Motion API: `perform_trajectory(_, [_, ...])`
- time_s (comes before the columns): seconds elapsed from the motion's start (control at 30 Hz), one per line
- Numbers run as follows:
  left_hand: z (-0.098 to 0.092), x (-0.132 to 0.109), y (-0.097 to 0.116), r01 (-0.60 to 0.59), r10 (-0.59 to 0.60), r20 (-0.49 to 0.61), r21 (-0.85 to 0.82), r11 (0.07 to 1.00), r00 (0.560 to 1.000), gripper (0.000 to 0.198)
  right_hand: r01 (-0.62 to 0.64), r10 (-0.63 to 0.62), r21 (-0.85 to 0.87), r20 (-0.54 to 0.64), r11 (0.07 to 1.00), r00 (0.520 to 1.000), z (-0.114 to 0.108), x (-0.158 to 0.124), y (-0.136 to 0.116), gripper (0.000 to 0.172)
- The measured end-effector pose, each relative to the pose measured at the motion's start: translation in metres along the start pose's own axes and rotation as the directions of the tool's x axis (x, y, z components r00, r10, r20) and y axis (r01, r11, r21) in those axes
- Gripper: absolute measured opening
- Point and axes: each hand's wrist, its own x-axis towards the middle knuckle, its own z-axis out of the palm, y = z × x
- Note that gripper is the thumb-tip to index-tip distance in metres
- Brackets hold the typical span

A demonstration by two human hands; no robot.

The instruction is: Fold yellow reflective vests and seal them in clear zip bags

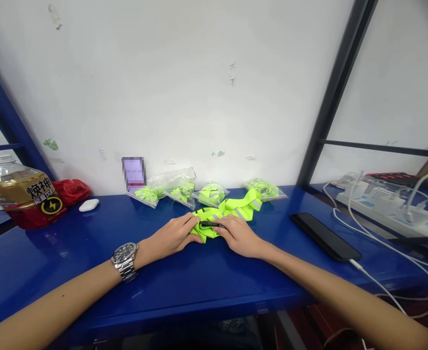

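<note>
Counter (177, 291): blue and glossy, pushed up to a scuffed white wall (214, 107).
Fluorescent strap (241, 208): bunched mid-counter between the two hands, its grey-striped length trailing back toward the bags.
Left hand (177, 234): pinching the near folds, thumb below, steel watch (124, 257) on the wrist.
Right hand (241, 235): fingers curled round the end of a black fitting (211, 224) lying across the strap.
Clear bags (213, 193): four along the back, bright yellow-green material inside.
Over left: a bottle (26, 197), red plastic (73, 191), a small white case (89, 205).
Over right: a dark phone (325, 236), plugged into a white cable (376, 287).
</note>
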Motion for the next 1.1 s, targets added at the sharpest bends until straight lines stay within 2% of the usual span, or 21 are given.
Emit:
perform_trajectory(0.17, [0.0, 0.0, 0.003, 0.033, -0.031, -0.035, 0.047, 0.998, 0.999, 0.03, -0.036, 0.038, 0.086, -0.027, 0.996, 0.999, -0.004, -0.001, -0.005, 0.016])
perform_trajectory(0.27, [-0.003, 0.001, 0.005, 0.092, -0.093, -0.049, -0.015, 0.996, 0.994, 0.031, -0.031, 0.037, 0.117, -0.046, 0.993, 0.998, -0.003, -0.003, -0.01, 0.011])
perform_trajectory(0.37, [-0.006, 0.003, 0.007, 0.17, -0.173, -0.021, -0.105, 0.98, 0.985, 0.035, -0.03, 0.038, 0.143, -0.054, 0.989, 0.998, 0.0, -0.003, -0.013, 0.017])
perform_trajectory(0.43, [-0.009, 0.004, 0.009, 0.248, -0.244, 0.042, -0.169, 0.954, 0.969, 0.038, -0.026, 0.036, 0.113, -0.09, 0.993, 0.995, 0.004, -0.002, -0.016, 0.021])
perform_trajectory(0.57, [-0.012, 0.009, 0.007, 0.384, -0.351, 0.166, -0.248, 0.889, 0.921, 0.045, 0.005, -0.019, -0.067, -0.212, 0.998, 0.977, 0.011, -0.001, -0.018, 0.028])
perform_trajectory(0.63, [-0.013, 0.011, 0.005, 0.423, -0.378, 0.205, -0.262, 0.868, 0.903, 0.045, -0.005, -0.022, -0.124, -0.217, 0.992, 0.976, 0.011, -0.002, -0.019, 0.032])
perform_trajectory(0.7, [-0.013, 0.013, 0.002, 0.49, -0.401, 0.315, -0.295, 0.82, 0.86, 0.044, -0.022, -0.011, -0.159, -0.206, 0.987, 0.978, 0.01, -0.004, -0.023, 0.034])
perform_trajectory(0.8, [-0.013, 0.017, 0.0, 0.586, -0.423, 0.471, -0.281, 0.76, 0.774, 0.04, -0.012, -0.039, -0.245, -0.204, 0.97, 0.978, 0.006, -0.009, -0.033, 0.038])
perform_trajectory(0.87, [-0.013, 0.02, 0.001, 0.594, -0.452, 0.461, -0.228, 0.771, 0.763, 0.037, 0.023, -0.082, -0.304, -0.183, 0.952, 0.98, 0.006, -0.011, -0.039, 0.051])
perform_trajectory(0.93, [-0.012, 0.023, 0.003, 0.583, -0.479, 0.408, -0.178, 0.793, 0.777, 0.036, 0.055, -0.106, -0.335, -0.136, 0.941, 0.985, 0.008, -0.011, -0.043, 0.058])
perform_trajectory(1.1, [-0.005, 0.02, 0.002, 0.564, -0.529, 0.266, -0.072, 0.823, 0.806, 0.036, 0.108, -0.136, -0.391, -0.045, 0.914, 0.99, 0.015, -0.01, -0.036, 0.041])
